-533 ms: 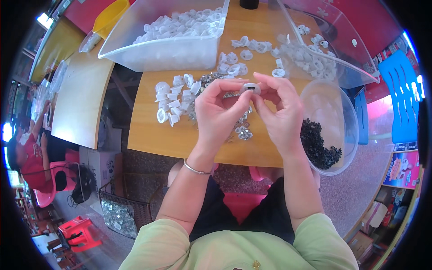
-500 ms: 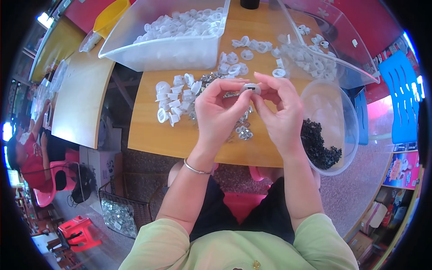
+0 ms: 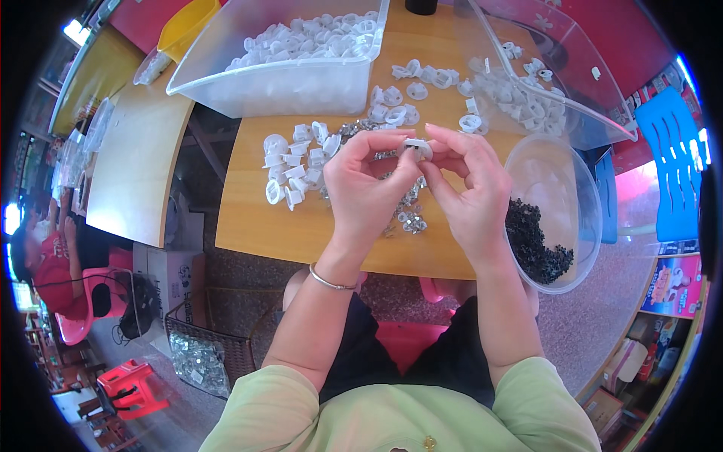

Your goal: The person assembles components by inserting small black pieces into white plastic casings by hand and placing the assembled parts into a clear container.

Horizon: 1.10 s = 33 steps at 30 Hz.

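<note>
Above the near part of the wooden table (image 3: 260,222), my left hand (image 3: 360,181) and my right hand (image 3: 476,188) meet, fingertips pinched around one small round white plastic part (image 3: 423,146). A dark slot or insert shows on it, partly covered by my left thumb. Below and between my hands lie small shiny metal pieces (image 3: 413,222); my hands hide some of them. Left of my left hand is a loose heap of similar white plastic parts (image 3: 290,162). To the right of my right hand, small black pieces (image 3: 536,245) lie in a round clear tub (image 3: 589,233).
A large translucent bin (image 3: 290,90) full of white parts stands at the back left. Another clear bin (image 3: 595,120) is at the back right, by scattered white parts (image 3: 429,75). A basket (image 3: 241,350) is on the floor at left; another person (image 3: 60,264) sits farther left.
The white part has turned between my fingertips, so its side shows more and the dark slot shows less. Both hands stay in nearly the same place.
</note>
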Tool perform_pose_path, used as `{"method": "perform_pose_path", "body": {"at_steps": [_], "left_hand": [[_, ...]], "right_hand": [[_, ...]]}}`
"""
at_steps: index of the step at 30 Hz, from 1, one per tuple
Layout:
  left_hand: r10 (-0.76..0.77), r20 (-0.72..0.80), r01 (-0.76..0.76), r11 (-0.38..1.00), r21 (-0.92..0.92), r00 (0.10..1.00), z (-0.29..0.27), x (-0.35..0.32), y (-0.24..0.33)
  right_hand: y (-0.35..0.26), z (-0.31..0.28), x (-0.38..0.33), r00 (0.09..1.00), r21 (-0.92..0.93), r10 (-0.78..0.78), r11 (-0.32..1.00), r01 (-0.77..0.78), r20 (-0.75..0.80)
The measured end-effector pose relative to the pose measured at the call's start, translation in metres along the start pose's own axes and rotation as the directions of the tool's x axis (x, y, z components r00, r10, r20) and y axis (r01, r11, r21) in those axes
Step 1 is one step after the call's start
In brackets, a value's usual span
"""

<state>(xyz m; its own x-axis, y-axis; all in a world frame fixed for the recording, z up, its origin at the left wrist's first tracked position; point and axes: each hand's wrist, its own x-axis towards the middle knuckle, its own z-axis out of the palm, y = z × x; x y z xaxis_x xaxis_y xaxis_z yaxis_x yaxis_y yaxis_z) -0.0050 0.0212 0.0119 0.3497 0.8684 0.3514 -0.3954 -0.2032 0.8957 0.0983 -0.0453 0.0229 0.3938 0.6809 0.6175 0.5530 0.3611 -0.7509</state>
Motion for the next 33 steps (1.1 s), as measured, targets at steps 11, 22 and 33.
{"method": "perform_pose_path", "body": {"at_steps": [11,22,33], "left_hand": [[0.006,0.078,-0.004,1.0,-0.027,0.997,0.006,0.001,0.002],[0.098,0.446,-0.323,0.825,0.463,0.89,0.007,0.002,-0.005],[0.032,0.55,-0.54,0.247,0.805,0.835,0.028,-0.01,-0.039]], "right_hand": [[-0.01,-0.024,0.014,0.994,0.03,0.063,0.998,-0.06,-0.089],[-0.016,-0.108,0.088,0.899,-0.457,-0.163,0.888,-0.045,-0.406],[0.008,-0.132,-0.014,0.844,-0.785,0.458,0.615,-0.073,0.28]]}}
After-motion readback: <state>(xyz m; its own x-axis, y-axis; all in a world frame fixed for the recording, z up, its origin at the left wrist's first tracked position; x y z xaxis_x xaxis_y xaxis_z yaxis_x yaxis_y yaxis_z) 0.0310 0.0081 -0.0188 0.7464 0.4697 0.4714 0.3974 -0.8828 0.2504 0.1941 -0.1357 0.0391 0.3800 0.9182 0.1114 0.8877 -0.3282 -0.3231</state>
